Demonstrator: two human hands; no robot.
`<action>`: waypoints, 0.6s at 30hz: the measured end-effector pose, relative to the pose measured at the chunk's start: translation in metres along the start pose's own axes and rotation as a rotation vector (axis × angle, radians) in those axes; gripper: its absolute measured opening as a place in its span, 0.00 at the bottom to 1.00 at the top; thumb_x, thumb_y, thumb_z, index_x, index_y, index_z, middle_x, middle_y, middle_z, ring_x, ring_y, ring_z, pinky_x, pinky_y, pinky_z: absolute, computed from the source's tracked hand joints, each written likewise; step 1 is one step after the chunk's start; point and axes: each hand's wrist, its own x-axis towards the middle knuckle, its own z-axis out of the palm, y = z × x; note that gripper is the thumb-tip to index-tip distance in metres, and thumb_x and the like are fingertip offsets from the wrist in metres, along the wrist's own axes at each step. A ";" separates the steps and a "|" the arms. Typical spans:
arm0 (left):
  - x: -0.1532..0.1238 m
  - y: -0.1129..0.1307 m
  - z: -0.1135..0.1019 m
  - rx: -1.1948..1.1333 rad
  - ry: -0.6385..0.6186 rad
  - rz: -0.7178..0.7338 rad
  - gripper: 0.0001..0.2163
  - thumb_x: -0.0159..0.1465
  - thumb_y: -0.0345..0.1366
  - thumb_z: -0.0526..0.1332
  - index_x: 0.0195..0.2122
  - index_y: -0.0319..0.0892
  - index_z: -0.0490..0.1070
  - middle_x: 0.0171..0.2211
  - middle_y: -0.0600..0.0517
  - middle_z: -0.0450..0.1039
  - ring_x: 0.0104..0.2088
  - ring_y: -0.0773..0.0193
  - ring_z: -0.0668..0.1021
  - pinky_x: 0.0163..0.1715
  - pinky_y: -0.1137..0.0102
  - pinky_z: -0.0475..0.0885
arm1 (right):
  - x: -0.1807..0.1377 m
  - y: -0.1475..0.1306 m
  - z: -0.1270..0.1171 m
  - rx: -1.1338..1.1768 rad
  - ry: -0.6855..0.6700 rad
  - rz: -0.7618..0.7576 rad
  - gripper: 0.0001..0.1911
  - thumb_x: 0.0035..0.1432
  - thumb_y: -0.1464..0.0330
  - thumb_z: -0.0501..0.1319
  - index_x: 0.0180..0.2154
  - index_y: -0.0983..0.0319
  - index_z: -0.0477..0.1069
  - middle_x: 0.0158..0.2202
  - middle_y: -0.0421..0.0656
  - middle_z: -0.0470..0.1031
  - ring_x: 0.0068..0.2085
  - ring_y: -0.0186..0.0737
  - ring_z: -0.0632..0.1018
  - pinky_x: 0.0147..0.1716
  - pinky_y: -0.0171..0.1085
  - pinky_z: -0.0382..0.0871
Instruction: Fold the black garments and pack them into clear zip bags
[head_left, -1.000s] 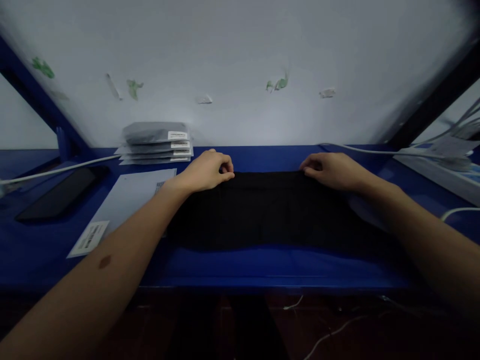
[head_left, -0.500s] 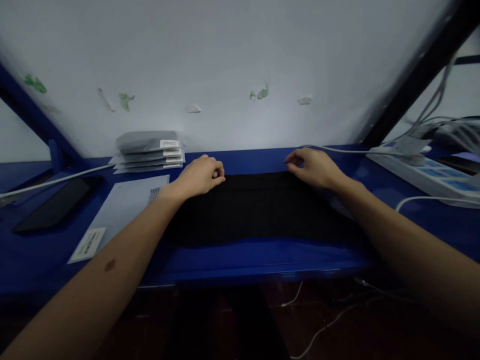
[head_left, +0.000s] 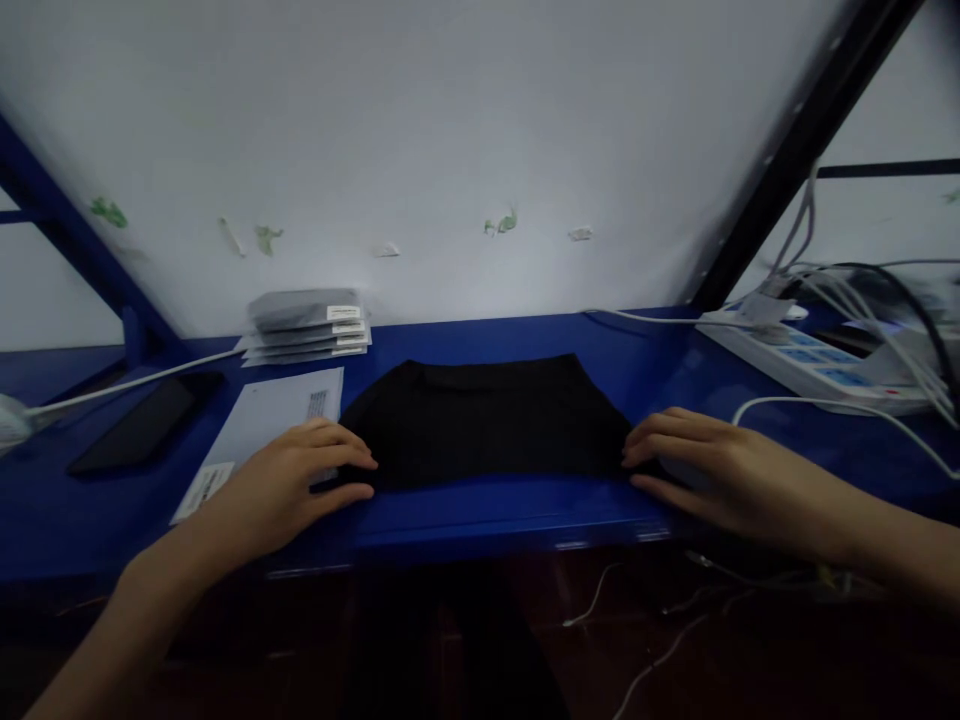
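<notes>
A folded black cloth (head_left: 487, 420) lies flat on the blue table (head_left: 495, 505), close to the front edge. My left hand (head_left: 289, 490) rests at its near left corner, fingers curled around the cloth's edge. My right hand (head_left: 701, 470) sits at the near right corner, fingertips pinching that edge. A flat grey plastic bag (head_left: 262, 425) with a white label lies just left of the cloth, partly under my left hand.
A stack of packed grey bags (head_left: 307, 325) stands at the back left by the white wall. A dark phone (head_left: 142, 425) and a white cable (head_left: 120, 385) lie at the left. A white power strip (head_left: 810, 365) with tangled cables sits at the right.
Both hands have come from the cloth's far edge back to its near corners. The cloth now looks shorter front to back. The view has turned a little to the right.
</notes>
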 end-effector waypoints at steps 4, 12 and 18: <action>0.000 0.001 0.003 0.029 0.052 0.026 0.10 0.66 0.45 0.58 0.40 0.53 0.78 0.44 0.52 0.80 0.46 0.53 0.78 0.50 0.58 0.71 | -0.001 0.002 0.008 -0.033 0.088 0.017 0.07 0.63 0.63 0.58 0.39 0.53 0.75 0.39 0.44 0.80 0.40 0.48 0.80 0.40 0.47 0.75; 0.062 -0.002 -0.017 -0.010 0.374 -0.252 0.09 0.65 0.43 0.56 0.39 0.47 0.73 0.33 0.52 0.78 0.35 0.56 0.79 0.38 0.64 0.70 | 0.076 0.026 -0.003 0.019 0.403 0.360 0.09 0.58 0.62 0.58 0.37 0.56 0.74 0.34 0.43 0.80 0.35 0.46 0.79 0.37 0.44 0.72; 0.112 -0.042 0.001 0.072 0.307 -0.295 0.10 0.63 0.42 0.58 0.36 0.45 0.77 0.30 0.51 0.78 0.32 0.57 0.77 0.35 0.66 0.68 | 0.132 0.063 0.027 -0.049 0.250 0.478 0.12 0.57 0.64 0.57 0.37 0.61 0.77 0.36 0.47 0.81 0.38 0.47 0.79 0.37 0.43 0.70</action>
